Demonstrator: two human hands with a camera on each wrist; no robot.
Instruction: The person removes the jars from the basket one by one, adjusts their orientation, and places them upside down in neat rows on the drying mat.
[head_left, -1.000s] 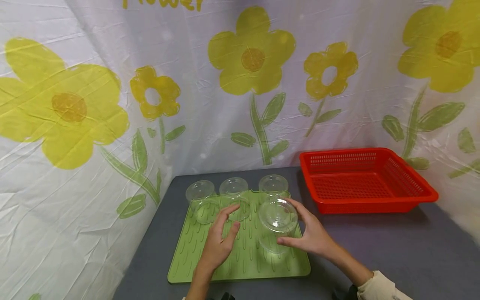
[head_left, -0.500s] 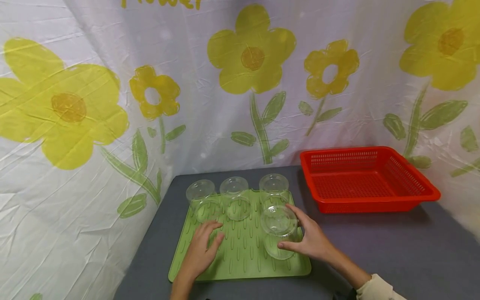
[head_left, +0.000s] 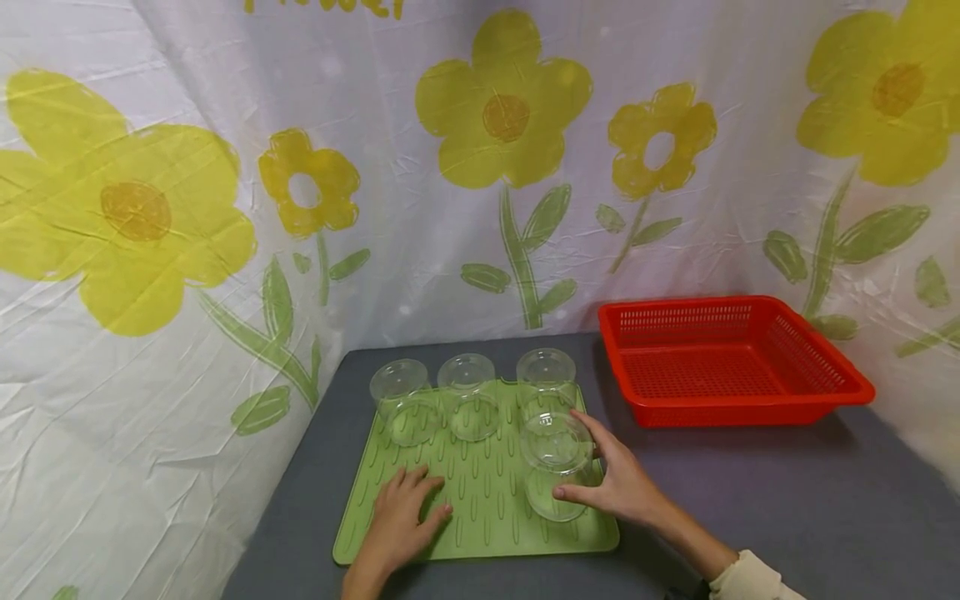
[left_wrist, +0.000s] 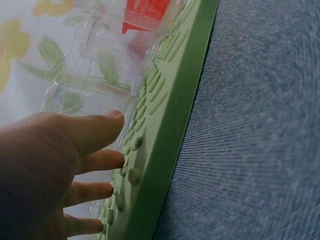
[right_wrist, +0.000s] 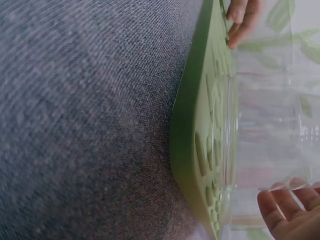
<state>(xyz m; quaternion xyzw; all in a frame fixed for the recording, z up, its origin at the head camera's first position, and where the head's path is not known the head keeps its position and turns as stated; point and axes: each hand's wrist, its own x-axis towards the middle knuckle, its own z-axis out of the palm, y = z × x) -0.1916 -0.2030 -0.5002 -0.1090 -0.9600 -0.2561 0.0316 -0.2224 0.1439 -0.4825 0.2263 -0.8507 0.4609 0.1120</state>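
Observation:
A clear plastic jar (head_left: 557, 446) stands on the front right of the green ribbed mat (head_left: 480, 525), its rim apparently facing down. My right hand (head_left: 621, 477) holds it from the right, thumb in front and fingers behind. In the right wrist view, fingers of that hand touch the side of the jar (right_wrist: 272, 135). Over the mat's left front, my left hand (head_left: 397, 521) holds nothing; its spread fingertips rest on the mat in the left wrist view. Behind stand three similar jars: a left one (head_left: 400, 381), a middle one (head_left: 467, 377) and a right one (head_left: 546, 367).
A red plastic basket (head_left: 750, 412) with slotted walls stands behind and right of the mat. Grey cloth (head_left: 720, 492) covers the table. A white flowered sheet (head_left: 405, 250) hangs along the back and left.
My right hand has lowered the jar slightly toward me onto the mat. My left hand has moved left and down from beside the jars to the mat.

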